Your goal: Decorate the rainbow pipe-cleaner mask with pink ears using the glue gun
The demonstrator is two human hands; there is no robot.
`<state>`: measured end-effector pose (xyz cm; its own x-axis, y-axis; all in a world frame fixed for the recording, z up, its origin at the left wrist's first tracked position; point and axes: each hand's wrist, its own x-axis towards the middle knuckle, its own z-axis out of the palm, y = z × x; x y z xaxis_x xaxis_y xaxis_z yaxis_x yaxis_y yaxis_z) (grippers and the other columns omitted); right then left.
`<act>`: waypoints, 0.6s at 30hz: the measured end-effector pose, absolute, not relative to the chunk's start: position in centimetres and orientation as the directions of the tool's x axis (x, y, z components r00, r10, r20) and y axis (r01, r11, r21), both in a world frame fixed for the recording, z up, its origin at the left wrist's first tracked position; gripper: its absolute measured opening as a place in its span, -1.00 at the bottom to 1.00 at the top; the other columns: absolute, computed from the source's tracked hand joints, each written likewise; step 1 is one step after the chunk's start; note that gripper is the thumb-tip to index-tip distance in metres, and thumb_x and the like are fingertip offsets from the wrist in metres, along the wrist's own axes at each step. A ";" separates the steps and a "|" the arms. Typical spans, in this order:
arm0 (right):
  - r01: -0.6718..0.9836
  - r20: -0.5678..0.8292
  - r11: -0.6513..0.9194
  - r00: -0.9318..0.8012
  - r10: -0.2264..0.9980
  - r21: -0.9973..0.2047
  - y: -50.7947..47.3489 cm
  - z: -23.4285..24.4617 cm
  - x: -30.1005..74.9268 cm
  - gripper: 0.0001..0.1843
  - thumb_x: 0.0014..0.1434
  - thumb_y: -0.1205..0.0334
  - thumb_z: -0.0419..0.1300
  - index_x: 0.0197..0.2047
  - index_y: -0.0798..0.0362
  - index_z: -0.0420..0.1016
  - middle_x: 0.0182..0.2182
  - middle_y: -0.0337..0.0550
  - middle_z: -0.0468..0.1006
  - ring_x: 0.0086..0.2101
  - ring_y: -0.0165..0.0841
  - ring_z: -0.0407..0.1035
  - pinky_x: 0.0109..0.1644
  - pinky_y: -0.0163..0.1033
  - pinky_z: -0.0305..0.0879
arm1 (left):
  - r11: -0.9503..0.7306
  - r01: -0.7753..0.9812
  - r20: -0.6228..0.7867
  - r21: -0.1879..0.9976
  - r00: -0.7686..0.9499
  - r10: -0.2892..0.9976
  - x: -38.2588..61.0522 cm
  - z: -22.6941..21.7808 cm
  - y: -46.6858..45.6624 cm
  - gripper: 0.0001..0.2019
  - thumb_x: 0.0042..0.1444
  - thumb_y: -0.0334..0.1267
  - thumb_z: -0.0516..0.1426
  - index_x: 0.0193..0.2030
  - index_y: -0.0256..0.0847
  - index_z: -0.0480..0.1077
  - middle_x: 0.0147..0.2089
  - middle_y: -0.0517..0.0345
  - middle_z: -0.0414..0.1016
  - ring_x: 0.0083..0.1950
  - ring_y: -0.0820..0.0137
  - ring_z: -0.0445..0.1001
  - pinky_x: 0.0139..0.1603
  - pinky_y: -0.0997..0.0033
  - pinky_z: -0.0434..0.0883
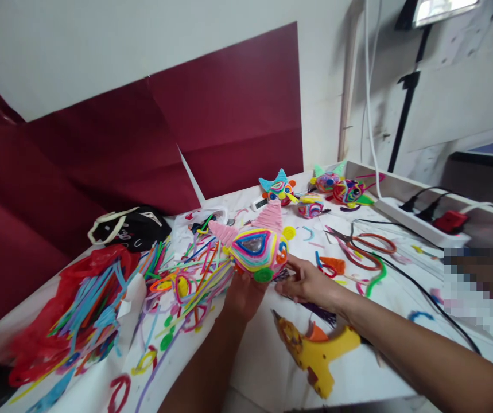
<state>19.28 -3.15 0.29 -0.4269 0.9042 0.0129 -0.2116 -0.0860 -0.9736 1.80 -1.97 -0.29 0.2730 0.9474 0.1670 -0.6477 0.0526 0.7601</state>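
A colourful pipe-cleaner animal head [255,248] with pink ears is held up over the table. My left hand [246,295] is closed round it from below. Dark purple tassel strands [321,312] come out below my right hand [305,282], whose curled fingers close on them beside the head. Part of this grip is hidden. A yellow hot glue gun [315,350] lies on the white table just below my hands. Red-handled scissors [362,249] rest to the right of them.
Pipe cleaners in a red plastic bag [78,298] and loose ones [203,258] spread over the left side. Several finished heads [278,189] stand at the back. A white power strip [422,221] with a black cable [418,292] lies at the right. A black pouch [143,226] sits back left.
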 end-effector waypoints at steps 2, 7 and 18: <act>-0.177 0.025 -0.064 -0.459 0.888 -0.982 -3.2 -0.1 19.1 -0.70 -0.08 0.13 0.43 -0.34 0.06 0.45 -0.53 -0.35 0.47 -0.67 -0.58 0.11 -0.63 -0.39 -0.06 | 0.054 -0.628 0.169 0.776 0.290 0.942 1.9 -0.2 -2.2 -0.53 -0.14 -0.02 0.38 -0.04 -0.06 0.52 -0.04 0.12 0.62 0.17 0.10 0.44 0.31 -0.05 0.23; -0.157 -0.010 -0.088 -0.442 0.897 -0.984 -2.6 -0.4 19.5 -0.62 0.01 -0.04 0.33 -0.57 0.08 0.41 -0.81 -0.42 0.19 -0.73 -0.58 -0.07 -0.64 -0.36 -0.24 | 0.062 -0.635 0.171 0.770 0.299 0.939 1.9 0.0 -2.4 -0.53 -0.11 -0.04 0.37 -0.02 -0.07 0.52 -0.12 0.12 0.63 0.12 0.12 0.48 0.22 0.05 0.33; -0.334 -0.006 -0.083 -0.226 0.974 -0.939 -1.8 1.7 22.7 -0.60 -0.01 -0.13 0.29 -0.37 0.05 0.39 -0.75 -0.50 0.13 -0.72 -0.59 -0.16 -0.62 -0.34 -0.31 | 0.061 -0.723 0.143 0.688 0.217 0.966 1.8 0.0 -2.1 -0.53 -0.16 -0.14 0.41 -0.04 -0.03 0.54 -0.03 0.17 0.63 0.11 0.15 0.51 0.34 -0.09 0.21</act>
